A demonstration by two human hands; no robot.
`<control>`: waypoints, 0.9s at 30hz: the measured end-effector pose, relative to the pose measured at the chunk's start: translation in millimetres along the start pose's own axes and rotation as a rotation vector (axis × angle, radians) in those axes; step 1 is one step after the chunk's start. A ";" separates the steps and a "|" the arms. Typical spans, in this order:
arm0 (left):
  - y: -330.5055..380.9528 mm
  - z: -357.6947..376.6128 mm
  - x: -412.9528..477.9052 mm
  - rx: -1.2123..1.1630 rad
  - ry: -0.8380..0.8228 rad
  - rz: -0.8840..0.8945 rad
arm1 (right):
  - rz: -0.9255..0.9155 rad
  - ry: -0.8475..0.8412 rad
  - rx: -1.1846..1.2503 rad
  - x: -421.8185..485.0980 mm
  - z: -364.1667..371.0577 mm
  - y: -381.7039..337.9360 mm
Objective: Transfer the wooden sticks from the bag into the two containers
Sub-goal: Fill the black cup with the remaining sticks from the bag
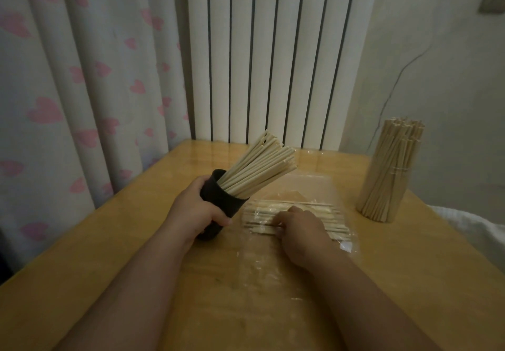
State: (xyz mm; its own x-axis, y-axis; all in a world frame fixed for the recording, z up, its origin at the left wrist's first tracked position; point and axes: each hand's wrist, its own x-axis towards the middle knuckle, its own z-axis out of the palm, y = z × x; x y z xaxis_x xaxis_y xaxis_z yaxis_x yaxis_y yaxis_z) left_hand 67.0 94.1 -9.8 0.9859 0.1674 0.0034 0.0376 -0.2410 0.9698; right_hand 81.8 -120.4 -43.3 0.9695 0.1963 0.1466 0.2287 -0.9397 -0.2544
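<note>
1. Radiator [273, 50] at 12 o'clock, heart-print curtain [82, 77] at 10, both behind your wooden table [109, 241].
2. The clear bag [273, 274] lies flat on the table, running from centre down toward 6 o'clock.
3. At 3 o'clock the clear container [382, 186] stands upright, packed with sticks, well apart from your hands.
4. Your left hand [191, 211] is wrapped tight round the dark cup [221, 203] at centre; the cup tips toward 1 o'clock.
5. Its bundle of sticks [259, 167] fans out of the mouth toward 1 o'clock.
6. Your right hand [303, 230] sits on the loose sticks [336, 222] at the bag, just right of the cup, fingers curled down over them.
</note>
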 end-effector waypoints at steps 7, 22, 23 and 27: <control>0.7 0.4 -0.4 0.020 0.001 -0.006 | 0.020 0.024 0.072 0.8 -1.4 0.5; 2.4 1.3 -3.3 -0.012 -0.011 -0.005 | 0.071 0.051 0.106 3.2 3.2 1.9; 2.6 1.1 -3.4 -0.010 -0.011 -0.006 | 0.067 0.050 0.103 3.5 3.8 1.7; 2.5 1.0 -3.0 -0.009 -0.007 -0.016 | 0.054 0.029 0.078 4.6 3.9 0.8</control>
State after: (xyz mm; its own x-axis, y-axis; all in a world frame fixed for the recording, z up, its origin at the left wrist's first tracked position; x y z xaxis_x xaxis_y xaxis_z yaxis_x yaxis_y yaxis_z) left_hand 64.3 92.0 -7.7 0.9863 0.1645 -0.0134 0.0515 -0.2296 0.9719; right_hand 86.8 -119.1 -46.6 0.9780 0.1362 0.1582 0.1831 -0.9237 -0.3365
